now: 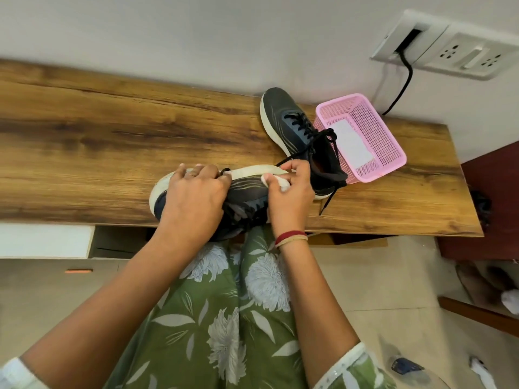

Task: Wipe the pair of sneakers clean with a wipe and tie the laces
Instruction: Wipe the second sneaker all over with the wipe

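1. A wooden table (84,130) runs along the wall. The near sneaker (250,190) lies on its side at the table's front edge, white sole turned toward the wall.
2. The left hand (196,192) covers the left end of this shoe. Its fingers curl over the sole rim and hold the shoe down firmly.
3. The right hand (292,189) pinches a crumpled white wipe (282,183) between thumb and fingers, a narrow grip, and presses it where the dark upper meets the sole at the shoe's right end.
4. The step in hand looks like the wiping of the first shoe, with the tying not yet begun.
5. The far sneaker (295,127) stands upright behind and to the right. Its black laces (300,122) are loose, and one end trails over the table toward the front edge.
6. This shoe touches a pink basket (393,153) that has a white sheet (351,144) in its bottom.
7. A socket panel (455,49) sits on the wall above, with a black cable (405,77) hanging from it.
8. The next move probably calls for drawing the wipe along the sole rim while the left hand keeps the shoe from sliding off the edge. After that, the shoe should be turned to reach its other side.
9. Both shoes will then need their laces tied, and the right hand must first put the wipe down.
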`<action>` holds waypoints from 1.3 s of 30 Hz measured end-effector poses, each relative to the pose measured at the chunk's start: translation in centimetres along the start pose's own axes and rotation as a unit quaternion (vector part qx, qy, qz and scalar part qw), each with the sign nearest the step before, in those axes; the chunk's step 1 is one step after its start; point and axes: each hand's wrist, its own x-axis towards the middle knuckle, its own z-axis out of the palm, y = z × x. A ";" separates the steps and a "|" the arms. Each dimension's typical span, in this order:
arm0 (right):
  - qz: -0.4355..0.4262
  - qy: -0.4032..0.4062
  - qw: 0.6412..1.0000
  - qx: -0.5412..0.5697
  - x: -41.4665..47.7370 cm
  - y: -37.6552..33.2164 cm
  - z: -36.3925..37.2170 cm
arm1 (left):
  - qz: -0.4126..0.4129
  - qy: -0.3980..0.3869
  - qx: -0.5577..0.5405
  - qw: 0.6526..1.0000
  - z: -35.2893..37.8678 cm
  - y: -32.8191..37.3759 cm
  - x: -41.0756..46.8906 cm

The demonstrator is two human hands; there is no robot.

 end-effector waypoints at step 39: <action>0.059 0.042 0.995 0.068 1.1 0.6 -2.3 | -0.017 -0.039 -0.010 0.999 -0.2 0.2 -0.4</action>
